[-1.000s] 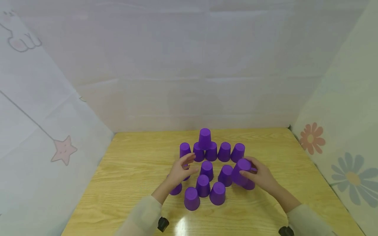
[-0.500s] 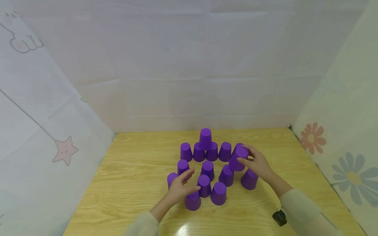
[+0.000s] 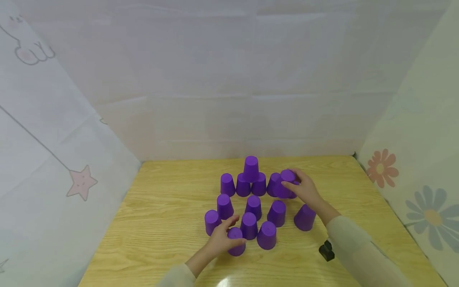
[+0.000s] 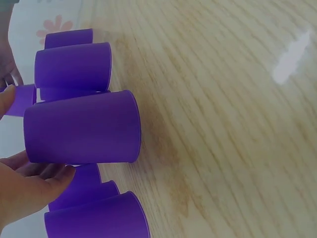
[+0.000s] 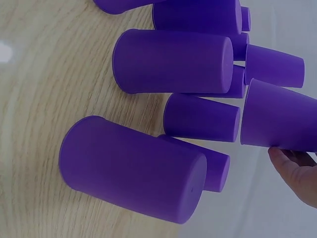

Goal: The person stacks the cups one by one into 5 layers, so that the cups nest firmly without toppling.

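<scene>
My right hand (image 3: 305, 190) holds a purple cup (image 3: 283, 187) upside down, up at the right end of the back row. In the right wrist view this held cup (image 5: 280, 116) is raised beside the other cups, with my fingertips at its side. My left hand (image 3: 219, 241) is spread around the front-left cup (image 3: 236, 243), thumb on one side and fingers on the other. In the left wrist view, this cup (image 4: 84, 128) stands between them; firm contact cannot be made out. The held cup partly hides the rightmost back-row cups.
A back row of upside-down purple cups (image 3: 227, 185) bears one cup (image 3: 251, 169) on top. More cups stand nearer, among them one (image 3: 305, 218) at the right and one (image 3: 267, 236) in front. The wooden table (image 3: 161, 223) meets cloth walls (image 3: 201, 99).
My right hand has lifted its cup from the right side and carried it back and left to the back row. My left hand has come toward the front-left cup.
</scene>
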`<state>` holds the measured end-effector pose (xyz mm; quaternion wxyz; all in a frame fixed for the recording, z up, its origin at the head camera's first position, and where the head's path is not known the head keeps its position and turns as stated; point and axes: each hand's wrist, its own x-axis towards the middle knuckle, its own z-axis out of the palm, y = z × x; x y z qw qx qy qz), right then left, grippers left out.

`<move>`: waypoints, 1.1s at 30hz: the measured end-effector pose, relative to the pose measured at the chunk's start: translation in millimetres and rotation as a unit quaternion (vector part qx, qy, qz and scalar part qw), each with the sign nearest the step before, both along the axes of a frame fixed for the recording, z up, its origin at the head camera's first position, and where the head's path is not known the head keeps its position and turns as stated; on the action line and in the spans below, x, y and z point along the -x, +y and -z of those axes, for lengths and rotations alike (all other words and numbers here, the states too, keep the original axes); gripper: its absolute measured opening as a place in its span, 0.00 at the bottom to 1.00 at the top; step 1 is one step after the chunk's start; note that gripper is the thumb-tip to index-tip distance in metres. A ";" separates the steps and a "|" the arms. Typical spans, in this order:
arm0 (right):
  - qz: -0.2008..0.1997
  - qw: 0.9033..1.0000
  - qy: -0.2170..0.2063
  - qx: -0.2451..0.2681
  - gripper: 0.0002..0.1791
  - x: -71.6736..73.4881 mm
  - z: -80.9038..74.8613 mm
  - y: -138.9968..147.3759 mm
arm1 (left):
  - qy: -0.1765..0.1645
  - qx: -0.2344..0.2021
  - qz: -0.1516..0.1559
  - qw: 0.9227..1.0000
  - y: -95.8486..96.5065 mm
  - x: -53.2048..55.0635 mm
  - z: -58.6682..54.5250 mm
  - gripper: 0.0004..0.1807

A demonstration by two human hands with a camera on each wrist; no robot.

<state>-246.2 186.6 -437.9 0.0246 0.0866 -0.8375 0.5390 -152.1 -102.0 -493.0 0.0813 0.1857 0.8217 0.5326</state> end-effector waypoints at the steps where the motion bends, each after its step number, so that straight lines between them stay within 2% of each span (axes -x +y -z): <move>1: 0.004 1.000 -0.001 0.001 0.32 2.2 0.0 -1.7 | 0.002 0.004 -0.002 1.000 0.2 -1.3 0.4 0.40; 4: 0.009 1.000 0.001 0.004 0.32 6.5 -1.0 -6.5 | -0.005 0.009 -0.008 1.000 0.8 -5.7 0.1 0.40; 8: 0.016 1.000 -0.001 0.001 0.31 10.4 -6.7 -14.3 | 0.006 0.016 -0.017 1.000 -0.3 -8.2 7.5 0.40; 12: 0.029 1.000 0.001 -0.012 0.31 22.9 -3.0 -17.2 | 0.016 0.009 -0.028 0.999 -1.9 -10.0 16.8 0.39; 20: 0.035 0.999 -0.010 -0.003 0.30 38.5 -4.9 -21.9 | 0.019 -0.012 -0.044 0.999 -1.9 -14.4 18.8 0.36; 24: 0.031 0.999 -0.009 -0.005 0.29 45.1 -4.0 -24.1 | 0.021 -0.020 -0.049 0.998 -2.0 -17.0 13.2 0.33; 30: 0.026 1.000 -0.009 -0.005 0.31 51.6 -3.2 -28.5 | 0.008 -0.053 -0.048 0.997 -0.4 -24.5 -5.8 0.30; 33: 0.030 0.999 -0.012 -0.006 0.31 53.7 -3.1 -30.5 | 0.006 -0.056 -0.051 0.997 -0.8 -25.5 -4.5 0.30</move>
